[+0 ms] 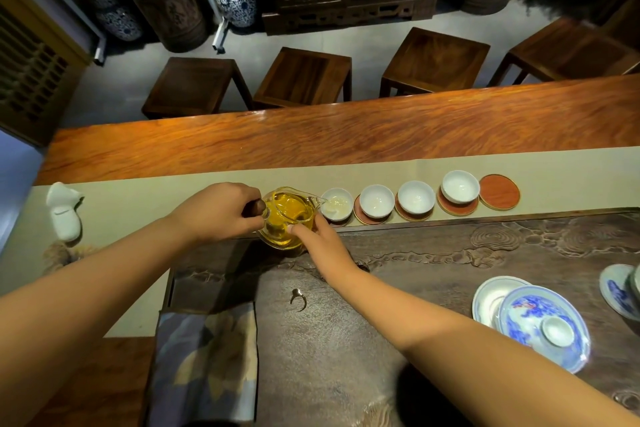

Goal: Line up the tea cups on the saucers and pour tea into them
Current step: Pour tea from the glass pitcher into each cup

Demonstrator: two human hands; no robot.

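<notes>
A glass pitcher [287, 217] of amber tea is tilted, its spout over the leftmost white cup [336, 209]. My left hand [221, 210] grips the pitcher's dark handle. The fingers of my right hand [313, 236] press against the pitcher's near side. A row of white cups runs rightward on red saucers: a second cup [376, 200], a third cup [415, 197] and a fourth cup [460, 186]. One red saucer [499, 191] at the right end has no cup on it. A little pale liquid shows in the leftmost cup.
The cups stand on a beige runner [173, 194] over a long wooden table [311, 139]. A dark carved tea tray [415, 270] lies near me, with a blue-and-white lidded bowl [540, 322] at right. A white ceramic piece [64, 211] sits left. A folded cloth [207, 357] lies at front left.
</notes>
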